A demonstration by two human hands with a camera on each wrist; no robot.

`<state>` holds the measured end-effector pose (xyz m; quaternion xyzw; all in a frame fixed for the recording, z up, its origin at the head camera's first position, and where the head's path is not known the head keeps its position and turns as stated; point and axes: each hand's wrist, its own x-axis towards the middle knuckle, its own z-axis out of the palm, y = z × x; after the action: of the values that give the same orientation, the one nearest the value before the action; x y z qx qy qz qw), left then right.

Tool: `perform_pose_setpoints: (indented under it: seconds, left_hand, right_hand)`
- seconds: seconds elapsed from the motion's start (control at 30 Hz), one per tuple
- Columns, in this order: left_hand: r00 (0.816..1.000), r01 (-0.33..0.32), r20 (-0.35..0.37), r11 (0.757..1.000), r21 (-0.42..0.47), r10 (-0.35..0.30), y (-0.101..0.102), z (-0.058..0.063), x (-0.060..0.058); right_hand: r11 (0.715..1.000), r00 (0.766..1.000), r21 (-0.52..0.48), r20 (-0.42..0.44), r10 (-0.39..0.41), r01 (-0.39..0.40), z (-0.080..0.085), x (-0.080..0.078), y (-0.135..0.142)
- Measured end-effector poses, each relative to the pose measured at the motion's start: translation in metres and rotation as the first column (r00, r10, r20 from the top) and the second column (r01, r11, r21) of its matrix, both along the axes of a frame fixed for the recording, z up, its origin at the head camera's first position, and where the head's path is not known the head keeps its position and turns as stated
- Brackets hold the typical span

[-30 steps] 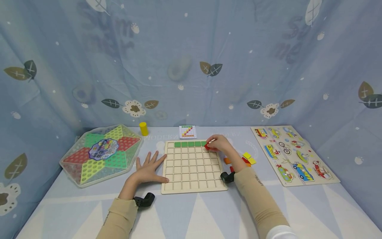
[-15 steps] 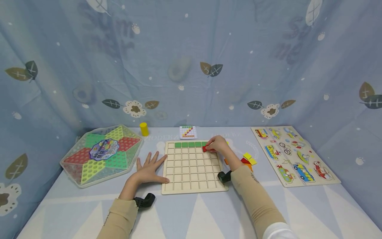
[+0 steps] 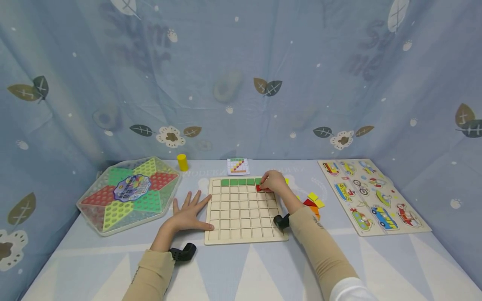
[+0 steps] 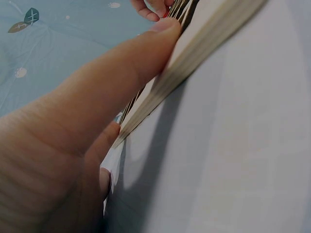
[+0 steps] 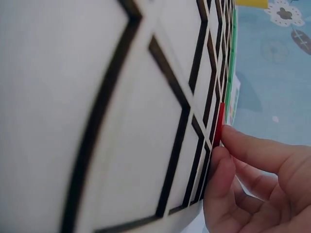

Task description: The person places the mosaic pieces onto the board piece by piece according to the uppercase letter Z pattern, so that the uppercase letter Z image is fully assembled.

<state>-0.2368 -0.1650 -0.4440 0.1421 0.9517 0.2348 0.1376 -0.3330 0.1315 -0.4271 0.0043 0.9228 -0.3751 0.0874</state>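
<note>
A light wooden grid board (image 3: 234,211) lies on the table with a row of green square tiles (image 3: 234,182) along its far side. My right hand (image 3: 273,182) is over the board's far right part, pinching a small red tile (image 5: 219,126) between thumb and index finger. The tile sits in the second row, just below the green ones, partly hidden by my fingers. At the board's left edge, my left hand (image 3: 186,216) rests with fingers spread. In the left wrist view its thumb (image 4: 131,63) lies along the board's side.
A pattern card (image 3: 238,166) lies behind the board, a yellow cylinder (image 3: 182,162) left of it. Loose yellow, red and orange tiles (image 3: 313,203) are beside my right forearm. A hexagonal checkers board (image 3: 128,194) is at left, a vehicle puzzle (image 3: 370,194) at right.
My right hand has shifted slightly, bringing the red tile from a raised, tilted position down flat onto the grid's second row. My left hand has stayed in place.
</note>
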Motion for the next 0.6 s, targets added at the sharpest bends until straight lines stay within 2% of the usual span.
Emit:
perform_pose_setpoints:
  seconds: [0.1,0.23,0.6]
  left_hand:
    - [1.000,-0.001,0.001,1.000,-0.002,0.001,0.001,0.000,0.000]
    - [1.000,-0.003,0.003,1.000,-0.006,0.003,0.001,0.000,0.000]
    - [1.000,-0.004,0.000,1.000,-0.011,0.004,0.000,-0.004,-0.001]
  right_hand:
    - [1.000,1.000,-0.013,-0.010,0.005,-0.005,0.000,0.001,0.002]
    - [0.994,1.000,-0.105,0.004,0.004,-0.003,0.002,0.002,0.008]
    - [0.942,0.995,-0.321,0.048,-0.086,0.096,0.006,0.000,0.036]
